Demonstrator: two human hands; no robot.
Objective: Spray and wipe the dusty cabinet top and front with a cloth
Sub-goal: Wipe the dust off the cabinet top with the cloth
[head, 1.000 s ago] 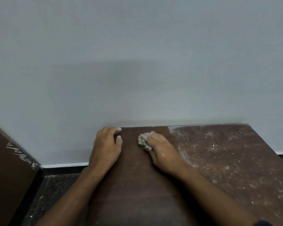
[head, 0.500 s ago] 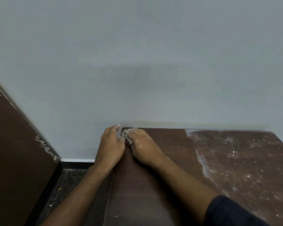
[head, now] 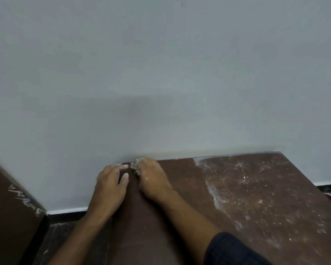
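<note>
The dark brown cabinet top point(head: 182, 188) runs along the wall; its left part is wiped dark, while the right part point(head: 256, 192) is covered with white dust and specks. My right hand point(head: 153, 178) grips a small crumpled pale cloth point(head: 135, 165) at the top's far left corner, against the wall. My left hand point(head: 111, 182) rests on the left edge of the top, fingers extended, right next to the cloth. No spray bottle is in view.
A plain grey-white wall point(head: 161, 83) rises directly behind the cabinet. A brown panel point(head: 10, 213) with white smears stands at the left. Dark floor point(head: 65, 240) lies between that panel and the cabinet.
My right hand slid the cloth left across the back of the top to the far left corner. My left hand stayed on the left edge.
</note>
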